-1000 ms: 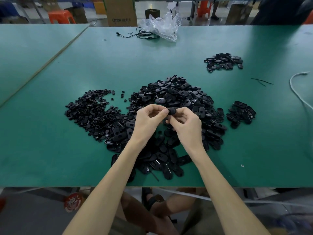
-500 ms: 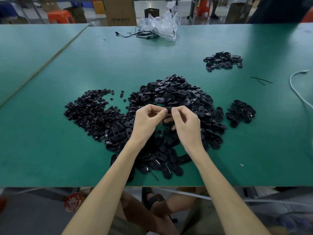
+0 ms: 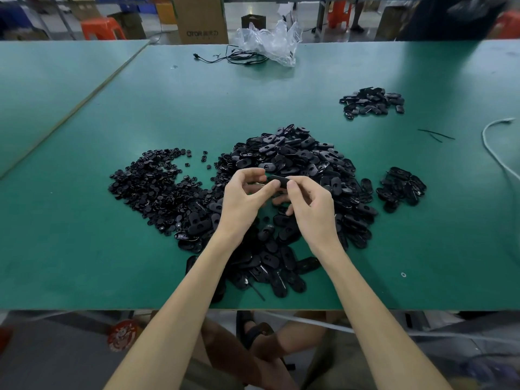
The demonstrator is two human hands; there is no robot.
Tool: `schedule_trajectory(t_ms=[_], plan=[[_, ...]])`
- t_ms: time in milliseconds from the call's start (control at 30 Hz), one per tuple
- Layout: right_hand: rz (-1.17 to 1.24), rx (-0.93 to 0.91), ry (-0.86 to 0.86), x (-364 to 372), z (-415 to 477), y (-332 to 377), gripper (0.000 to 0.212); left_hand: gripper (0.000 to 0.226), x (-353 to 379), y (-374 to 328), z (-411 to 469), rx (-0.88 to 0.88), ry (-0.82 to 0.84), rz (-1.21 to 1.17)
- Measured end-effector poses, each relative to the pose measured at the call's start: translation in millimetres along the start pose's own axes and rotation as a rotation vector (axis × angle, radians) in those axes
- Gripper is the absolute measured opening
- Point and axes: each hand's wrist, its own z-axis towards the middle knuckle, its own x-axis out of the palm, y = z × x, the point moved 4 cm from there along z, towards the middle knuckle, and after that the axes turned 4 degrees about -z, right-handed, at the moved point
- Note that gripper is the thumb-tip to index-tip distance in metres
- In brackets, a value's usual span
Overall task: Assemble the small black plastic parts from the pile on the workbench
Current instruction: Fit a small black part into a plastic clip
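A big pile of black oval plastic shells [image 3: 298, 161] covers the middle of the green workbench [image 3: 84, 249]. To its left lies a spread of smaller black round parts [image 3: 152, 190]. Above the pile, my left hand [image 3: 243, 199] and my right hand [image 3: 311, 209] meet at the fingertips. Both pinch one black oval part [image 3: 278, 182] held between them, the left at its left end, the right at its right end. What the fingers hide of the part cannot be made out.
A small heap of black parts [image 3: 402, 188] sits right of the main pile, another heap [image 3: 372, 102] at the back right. A clear plastic bag [image 3: 267, 42] and a black cable [image 3: 233, 57] lie at the far edge. A white cord [image 3: 495, 153] runs along the right.
Both hands stayed above the pile with the part between them. The fingers shifted their pinch slightly, and the oval part now lies more level and more exposed.
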Motion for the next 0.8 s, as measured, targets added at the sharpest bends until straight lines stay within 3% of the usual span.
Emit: schedule_trajectory(t_ms=[167,467,800], plan=[[0.018,-0.011,0.005,-0.3,-0.3,-0.1,0.02,0.014,3.0,-6.2,-2.2,0.048,0.06,-0.015],[-0.122,-0.014,-0.023,-0.3,-0.6,-1.0,0.018,0.014,1.7,-8.2,-4.4,0.052,0.037,-0.056],[-0.049,-0.014,-0.085,-4.2,-1.8,1.3,0.008,0.014,8.9,-12.2,-9.0,0.049,0.095,-0.109]])
